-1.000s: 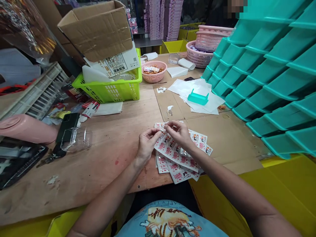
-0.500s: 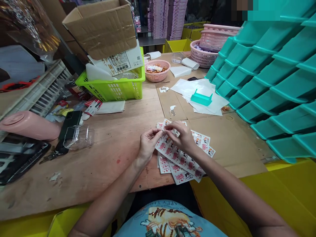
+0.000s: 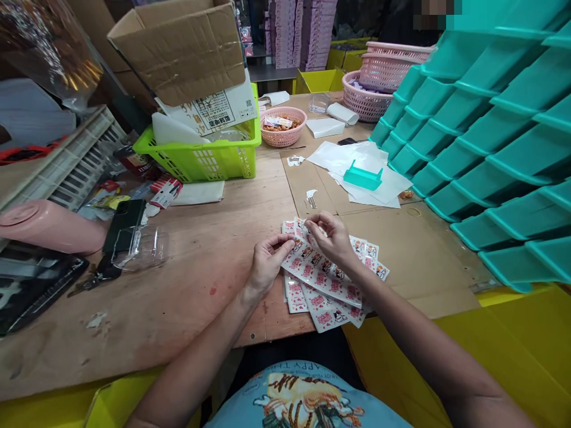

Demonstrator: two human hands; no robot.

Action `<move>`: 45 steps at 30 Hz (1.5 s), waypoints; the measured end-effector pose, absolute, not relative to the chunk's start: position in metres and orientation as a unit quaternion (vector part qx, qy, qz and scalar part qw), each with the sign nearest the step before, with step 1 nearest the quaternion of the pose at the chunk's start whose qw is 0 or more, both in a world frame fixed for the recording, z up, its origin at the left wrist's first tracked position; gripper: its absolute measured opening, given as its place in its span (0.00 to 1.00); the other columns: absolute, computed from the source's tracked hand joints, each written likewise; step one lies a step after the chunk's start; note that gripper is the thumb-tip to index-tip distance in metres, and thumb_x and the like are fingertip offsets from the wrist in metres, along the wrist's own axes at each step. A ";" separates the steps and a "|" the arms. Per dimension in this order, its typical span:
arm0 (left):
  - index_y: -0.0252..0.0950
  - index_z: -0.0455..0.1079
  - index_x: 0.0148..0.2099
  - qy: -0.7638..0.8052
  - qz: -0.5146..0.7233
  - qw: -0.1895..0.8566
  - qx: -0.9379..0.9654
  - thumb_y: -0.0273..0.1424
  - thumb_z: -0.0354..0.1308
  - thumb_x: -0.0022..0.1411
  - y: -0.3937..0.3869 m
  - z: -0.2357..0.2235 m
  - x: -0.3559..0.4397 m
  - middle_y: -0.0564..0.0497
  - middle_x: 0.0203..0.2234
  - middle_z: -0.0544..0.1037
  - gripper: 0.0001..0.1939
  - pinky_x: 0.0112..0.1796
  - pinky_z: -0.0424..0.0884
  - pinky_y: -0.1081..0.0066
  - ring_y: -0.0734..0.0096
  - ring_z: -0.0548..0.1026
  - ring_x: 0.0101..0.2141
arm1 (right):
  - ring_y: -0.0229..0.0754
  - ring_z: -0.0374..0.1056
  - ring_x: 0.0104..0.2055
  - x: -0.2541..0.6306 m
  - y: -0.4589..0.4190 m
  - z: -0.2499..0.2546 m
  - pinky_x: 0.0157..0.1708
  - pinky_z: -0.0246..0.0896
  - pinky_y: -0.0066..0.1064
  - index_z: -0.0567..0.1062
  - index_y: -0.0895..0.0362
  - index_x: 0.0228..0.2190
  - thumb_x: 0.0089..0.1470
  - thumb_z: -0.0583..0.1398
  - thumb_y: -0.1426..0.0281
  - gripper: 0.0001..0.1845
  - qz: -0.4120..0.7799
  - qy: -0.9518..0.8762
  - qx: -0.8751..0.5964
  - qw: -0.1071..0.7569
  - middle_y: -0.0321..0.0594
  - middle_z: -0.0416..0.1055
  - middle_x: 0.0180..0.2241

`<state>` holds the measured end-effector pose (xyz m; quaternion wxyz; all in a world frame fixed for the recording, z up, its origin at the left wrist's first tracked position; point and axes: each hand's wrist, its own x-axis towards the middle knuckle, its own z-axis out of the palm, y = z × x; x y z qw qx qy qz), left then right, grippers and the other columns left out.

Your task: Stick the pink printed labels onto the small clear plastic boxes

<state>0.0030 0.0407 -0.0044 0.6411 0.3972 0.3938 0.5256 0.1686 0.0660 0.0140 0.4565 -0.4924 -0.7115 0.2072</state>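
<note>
A pile of white sticker sheets (image 3: 328,285) printed with red and pink pictures lies at the near edge of the wooden table (image 3: 187,297). My left hand (image 3: 266,263) pinches the left edge of the top sheet. My right hand (image 3: 331,236) has its thumb and fingers pinched together over the sheet's far corner; whether it grips a sticker or the sheet itself is too small to tell.
A green basket (image 3: 200,157) with a cardboard box (image 3: 178,50) on it stands at the back left. Stacked teal trays (image 3: 486,137) fill the right side. Pink baskets (image 3: 283,126), white paper sheets (image 3: 357,169) and a clear plastic case (image 3: 138,246) lie around. Yellow bins (image 3: 491,356) sit below.
My hands stay on the top sticker sheet. The right hand's pinch has shifted slightly toward the far corner. The view has shifted a little.
</note>
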 end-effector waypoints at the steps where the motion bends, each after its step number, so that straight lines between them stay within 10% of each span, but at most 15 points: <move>1: 0.35 0.79 0.37 0.389 0.518 0.646 0.405 0.33 0.70 0.50 0.042 -0.002 0.002 0.50 0.33 0.83 0.11 0.41 0.73 0.70 0.71 0.78 0.34 | 0.47 0.67 0.42 0.172 0.070 0.019 0.44 0.63 0.41 0.74 0.54 0.34 0.58 0.60 0.66 0.05 0.221 -0.736 -0.467 0.437 0.43 0.73 0.36; 4: 0.35 0.79 0.37 0.372 0.525 0.652 0.400 0.32 0.70 0.50 0.045 0.004 -0.002 0.50 0.33 0.82 0.10 0.42 0.73 0.71 0.71 0.78 0.35 | 0.52 0.62 0.52 0.181 0.081 0.037 0.50 0.60 0.45 0.76 0.52 0.36 0.52 0.66 0.63 0.10 0.267 -0.815 -0.377 0.349 0.44 0.73 0.40; 9: 0.34 0.78 0.40 0.370 0.526 0.688 0.335 0.33 0.70 0.50 0.038 0.012 -0.008 0.49 0.34 0.82 0.14 0.39 0.75 0.67 0.69 0.79 0.32 | 0.39 0.64 0.29 0.187 0.086 0.048 0.27 0.61 0.33 0.74 0.56 0.27 0.55 0.63 0.56 0.16 0.382 -0.705 -0.465 0.376 0.39 0.68 0.26; 18: 0.34 0.78 0.34 0.399 0.543 0.657 0.338 0.31 0.72 0.47 0.036 0.032 -0.024 0.51 0.29 0.81 0.11 0.35 0.74 0.73 0.74 0.77 0.29 | 0.38 0.63 0.27 0.165 0.071 0.059 0.24 0.59 0.31 0.74 0.56 0.25 0.60 0.60 0.61 0.15 0.378 -0.753 -0.439 0.311 0.37 0.68 0.24; 25: 0.33 0.78 0.37 0.372 0.541 0.675 0.337 0.31 0.69 0.53 0.037 0.031 -0.030 0.50 0.31 0.81 0.09 0.38 0.74 0.73 0.74 0.78 0.32 | 0.47 0.64 0.42 0.142 0.056 0.051 0.41 0.64 0.41 0.78 0.52 0.38 0.58 0.62 0.71 0.06 0.069 -0.828 -0.357 0.428 0.43 0.72 0.37; 33: 0.34 0.79 0.39 0.369 0.546 0.633 0.407 0.28 0.68 0.53 0.033 0.021 -0.029 0.49 0.36 0.82 0.10 0.45 0.72 0.72 0.71 0.78 0.39 | 0.44 0.64 0.36 0.131 0.054 0.038 0.37 0.63 0.39 0.78 0.55 0.34 0.58 0.60 0.73 0.05 0.109 -0.812 -0.365 0.442 0.42 0.73 0.32; 40: 0.32 0.77 0.38 0.418 0.503 0.656 0.377 0.31 0.69 0.50 0.044 0.011 -0.035 0.47 0.32 0.81 0.12 0.39 0.74 0.67 0.69 0.77 0.32 | 0.38 0.68 0.30 0.146 0.074 0.028 0.33 0.64 0.33 0.74 0.57 0.28 0.56 0.61 0.65 0.09 0.406 -0.531 -0.478 0.570 0.38 0.72 0.27; 45: 0.35 0.77 0.46 0.514 0.511 0.397 0.563 0.24 0.61 0.53 0.056 0.008 -0.030 0.44 0.45 0.73 0.16 0.56 0.65 0.60 0.62 0.72 0.50 | 0.38 0.65 0.31 0.164 0.084 0.039 0.37 0.63 0.33 0.71 0.56 0.29 0.57 0.61 0.65 0.08 0.255 -0.478 -0.488 0.685 0.36 0.68 0.28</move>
